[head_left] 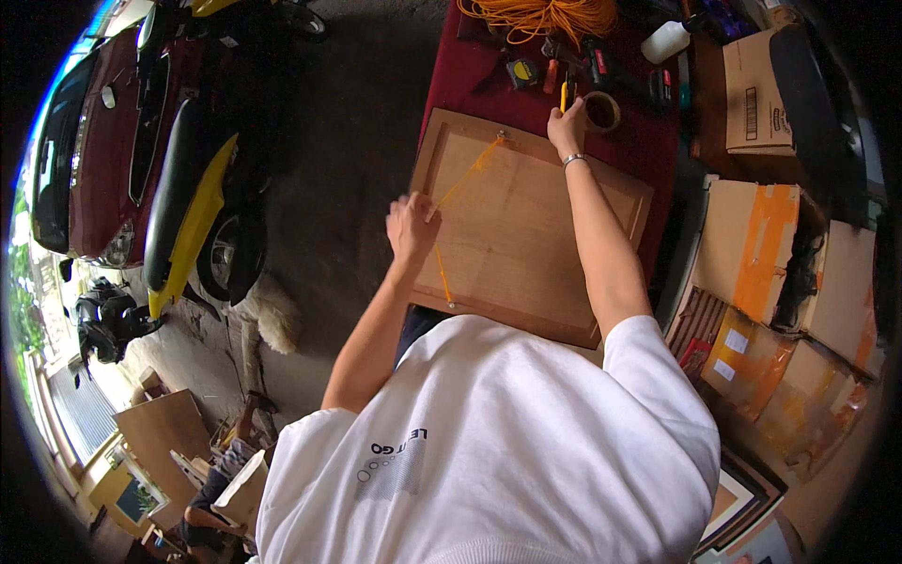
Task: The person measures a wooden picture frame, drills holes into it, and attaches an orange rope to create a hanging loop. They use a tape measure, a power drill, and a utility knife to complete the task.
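A wooden picture frame lies back side up in front of me, over the near part of a red-covered table. Orange cord runs from a metal fitting on its far rim to my left hand, then down to another fitting on the near rim. My left hand is closed around the cord at the frame's left edge. Beyond the far rim, my right hand has its fingers closed on a slim yellow tool, whose working end I cannot make out. A tape roll sits right beside that hand.
On the red cloth are a coil of orange cord, a tape measure, a red-handled tool and a white bottle. Cardboard boxes stack up at right. A motorcycle stands left; another person is lower left.
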### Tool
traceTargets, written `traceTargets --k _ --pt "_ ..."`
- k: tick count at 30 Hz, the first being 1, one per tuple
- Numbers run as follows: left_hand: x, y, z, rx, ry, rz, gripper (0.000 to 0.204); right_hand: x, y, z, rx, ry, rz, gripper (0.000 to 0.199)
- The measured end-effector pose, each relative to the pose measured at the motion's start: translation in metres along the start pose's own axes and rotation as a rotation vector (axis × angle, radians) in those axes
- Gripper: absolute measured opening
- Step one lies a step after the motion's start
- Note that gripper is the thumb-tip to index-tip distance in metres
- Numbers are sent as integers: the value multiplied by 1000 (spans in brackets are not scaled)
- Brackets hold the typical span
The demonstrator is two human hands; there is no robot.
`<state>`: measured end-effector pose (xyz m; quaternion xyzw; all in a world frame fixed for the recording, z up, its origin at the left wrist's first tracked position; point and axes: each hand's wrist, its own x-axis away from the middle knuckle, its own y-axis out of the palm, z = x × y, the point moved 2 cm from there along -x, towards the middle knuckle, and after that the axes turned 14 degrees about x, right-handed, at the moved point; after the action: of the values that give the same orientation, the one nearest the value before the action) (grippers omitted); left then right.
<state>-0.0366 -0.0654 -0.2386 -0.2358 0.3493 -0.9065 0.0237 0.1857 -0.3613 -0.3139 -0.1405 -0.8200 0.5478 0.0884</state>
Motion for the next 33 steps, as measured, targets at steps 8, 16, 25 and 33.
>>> traceTargets --k 8,16,25,33 --pt "-46 -18 -17 -185 122 -189 69 89 1 31 -436 -134 104 33" --pt "-44 -25 -48 -89 215 -234 72 330 -22 12 -340 194 80 27" --pt "-57 -4 -76 -61 254 -421 83 245 -92 -13 -17 114 239 25" --pt "-21 -35 -48 -80 74 -157 59 -34 -141 37 480 -292 145 51"
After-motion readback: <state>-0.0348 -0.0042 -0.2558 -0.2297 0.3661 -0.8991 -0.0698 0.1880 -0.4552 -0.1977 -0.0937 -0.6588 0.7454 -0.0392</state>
